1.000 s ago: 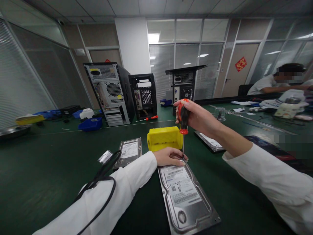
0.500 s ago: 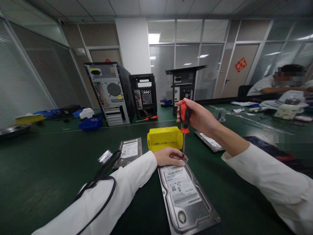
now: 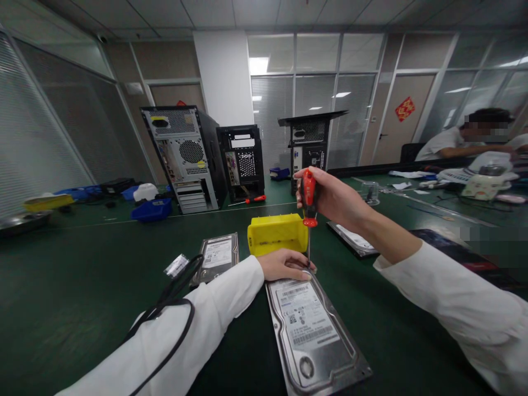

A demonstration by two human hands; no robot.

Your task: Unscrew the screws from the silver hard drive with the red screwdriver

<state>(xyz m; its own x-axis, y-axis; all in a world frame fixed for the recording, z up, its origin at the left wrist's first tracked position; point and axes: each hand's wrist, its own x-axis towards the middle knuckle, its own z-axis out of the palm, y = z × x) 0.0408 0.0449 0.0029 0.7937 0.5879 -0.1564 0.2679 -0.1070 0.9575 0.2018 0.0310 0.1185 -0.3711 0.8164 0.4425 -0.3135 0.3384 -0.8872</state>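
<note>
A silver hard drive (image 3: 307, 324) with a white label lies label up on the green table in front of me. My left hand (image 3: 284, 265) grips its far end, thumb on top and fingers over the far edge. My right hand (image 3: 330, 195) is closed around the red and black handle of a screwdriver (image 3: 309, 201). The shaft points almost straight down to the drive's far right corner, beside my left fingertips. Whatever the tip touches is too small to make out. Just behind my left hand stands a yellow plastic bin (image 3: 278, 234).
More hard drives lie at left (image 3: 218, 253) and right (image 3: 352, 240). A small silvery packet (image 3: 176, 265) lies near a black cord on my left sleeve. Computer cases (image 3: 192, 159), another screwdriver (image 3: 256, 198) and a blue bin (image 3: 152, 210) are farther back. A person (image 3: 457, 137) sits at far right.
The screwdriver handle has turned slightly in my right hand, and its top has shifted a little to the left. My left hand and the hard drive stay in place.
</note>
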